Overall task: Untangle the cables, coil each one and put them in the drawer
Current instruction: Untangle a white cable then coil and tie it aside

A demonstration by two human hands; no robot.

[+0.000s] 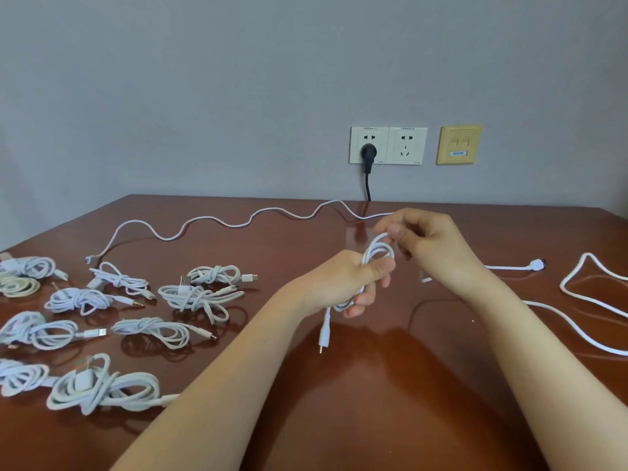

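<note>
My left hand (353, 282) grips a small coil of white cable (375, 253) above the middle of the brown table (339, 385). One plug end (323, 339) hangs below that hand. My right hand (428, 244) pinches the same cable at the top of the coil, and its long free length (204, 222) trails left across the far side of the table. Several coiled white cables (102, 321) lie in rows at the left. No drawer is in view.
Loose white cables lie at the right: one with a plug (537, 265), another looping off the right edge (591, 290). On the wall behind are two sockets (387, 146), a black plug (367, 154) in one, and a beige data plate (459, 144).
</note>
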